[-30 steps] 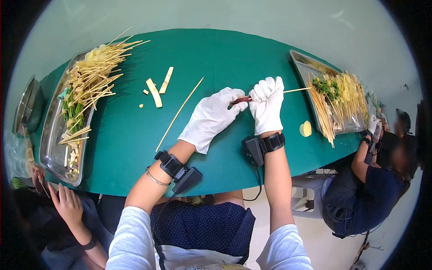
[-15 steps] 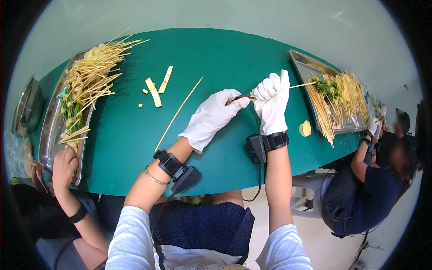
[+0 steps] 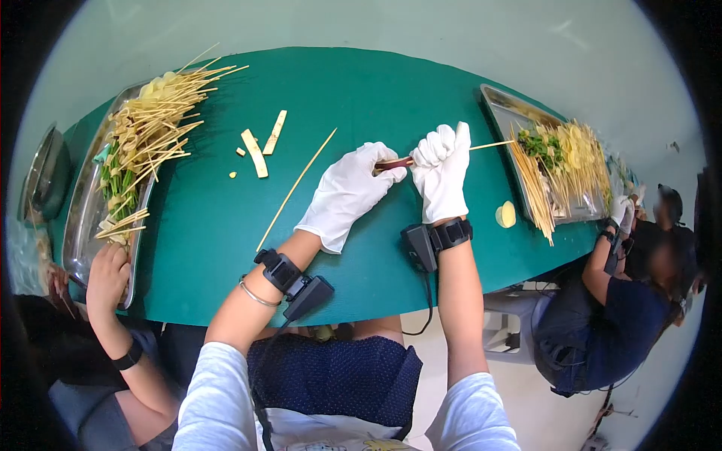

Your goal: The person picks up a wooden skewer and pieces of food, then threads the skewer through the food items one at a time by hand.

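White-gloved, my left hand [image 3: 350, 192] pinches a dark reddish-brown strip of food [image 3: 392, 163] whose exact kind I cannot tell. My right hand [image 3: 442, 169], in a matching glove, is closed around a bamboo skewer [image 3: 492, 145]. The skewer's free end points right, towards a tray, while its other end runs into the fist beside the strip. Both hands are close together above the green table [image 3: 361, 90]. Left of my left forearm, a loose skewer [image 3: 297, 189] lies diagonally. Beyond it are two pale cut strips [image 3: 254, 153] and some small scraps.
At left, a metal tray [image 3: 75, 237] holds many filled skewers; another person's bare hand [image 3: 109, 276] is at its near end. A second metal tray [image 3: 511, 99] with skewered slices and greens stands at right, a yellowish piece [image 3: 506, 214] near it. More people sit at far right.
My hands have shifted slightly apart, and more of the dark strip shows between them. The right hand has drawn a little left with the skewer.
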{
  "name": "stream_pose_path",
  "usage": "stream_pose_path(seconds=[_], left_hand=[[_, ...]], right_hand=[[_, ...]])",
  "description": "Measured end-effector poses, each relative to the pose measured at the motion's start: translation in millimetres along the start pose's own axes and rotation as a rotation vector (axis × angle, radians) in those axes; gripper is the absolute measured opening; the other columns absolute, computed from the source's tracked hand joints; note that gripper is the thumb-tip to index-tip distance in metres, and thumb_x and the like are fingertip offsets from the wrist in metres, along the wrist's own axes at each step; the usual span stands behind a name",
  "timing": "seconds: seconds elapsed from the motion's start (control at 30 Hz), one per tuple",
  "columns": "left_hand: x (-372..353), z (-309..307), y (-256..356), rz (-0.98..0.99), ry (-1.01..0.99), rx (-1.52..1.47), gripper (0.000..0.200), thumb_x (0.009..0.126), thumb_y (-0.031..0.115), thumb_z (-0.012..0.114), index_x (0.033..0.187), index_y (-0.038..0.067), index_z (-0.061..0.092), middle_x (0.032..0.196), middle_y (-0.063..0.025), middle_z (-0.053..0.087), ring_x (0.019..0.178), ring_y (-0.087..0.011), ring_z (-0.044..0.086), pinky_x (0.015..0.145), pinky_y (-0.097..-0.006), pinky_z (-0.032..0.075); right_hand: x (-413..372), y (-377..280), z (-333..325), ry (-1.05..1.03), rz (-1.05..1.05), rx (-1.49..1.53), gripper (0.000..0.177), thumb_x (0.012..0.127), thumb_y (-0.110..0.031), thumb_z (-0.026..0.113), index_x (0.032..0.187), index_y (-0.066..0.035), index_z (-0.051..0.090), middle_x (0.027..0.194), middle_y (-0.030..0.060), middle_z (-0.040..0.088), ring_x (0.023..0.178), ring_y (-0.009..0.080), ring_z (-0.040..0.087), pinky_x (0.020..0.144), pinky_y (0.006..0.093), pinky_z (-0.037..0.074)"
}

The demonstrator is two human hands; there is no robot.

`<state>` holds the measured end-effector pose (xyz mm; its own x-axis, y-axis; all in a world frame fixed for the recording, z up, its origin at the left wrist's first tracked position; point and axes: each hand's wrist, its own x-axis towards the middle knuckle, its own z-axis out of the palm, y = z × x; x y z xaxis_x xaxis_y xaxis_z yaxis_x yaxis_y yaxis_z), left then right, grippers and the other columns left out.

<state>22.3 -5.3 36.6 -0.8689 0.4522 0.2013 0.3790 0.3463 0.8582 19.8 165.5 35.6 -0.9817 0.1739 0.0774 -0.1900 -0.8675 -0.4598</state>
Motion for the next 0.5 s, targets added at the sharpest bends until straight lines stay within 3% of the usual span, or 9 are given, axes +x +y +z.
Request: stream_pose_path(seconds=[0.07,0.27,0.5], left_hand=[[4,6,-11,0.019,-0.007,-0.058,0.032,0.088,0.03,0.064,0.104,0.003,0.064,0.088,-0.0065,0.064,0.079,-0.0153,0.061,0.074,-0.0272,0.047],[6,1,-12,-0.147,-0.298,-0.611,0.036,0.091,0.033,0.059,0.101,-0.002,0.062,0.077,-0.0016,0.052,0.072,-0.009,0.046,0.066,-0.0264,0.042],[2,7,-5,0.014,-0.139,-0.39,0.033,0.089,0.026,0.066,0.113,0.003,0.063,0.098,-0.0037,0.063,0.088,-0.0116,0.057,0.081,-0.0251,0.045]], right_hand=[[1,-4,-1,-0.063,0.024,-0.002,0.051,0.099,-0.048,0.04,0.059,-0.017,0.032,0.048,-0.0042,0.023,0.04,0.01,0.019,0.039,0.0268,0.018],[-8,-9,26,-0.013,-0.019,0.014,0.051,0.099,-0.048,0.04,0.059,-0.017,0.031,0.051,-0.0044,0.02,0.042,0.0094,0.018,0.04,0.0265,0.018],[-11,-17,23,-0.073,-0.042,-0.059,0.05,0.099,-0.048,0.041,0.06,-0.017,0.031,0.051,-0.0044,0.02,0.042,0.009,0.018,0.04,0.0257,0.017]])
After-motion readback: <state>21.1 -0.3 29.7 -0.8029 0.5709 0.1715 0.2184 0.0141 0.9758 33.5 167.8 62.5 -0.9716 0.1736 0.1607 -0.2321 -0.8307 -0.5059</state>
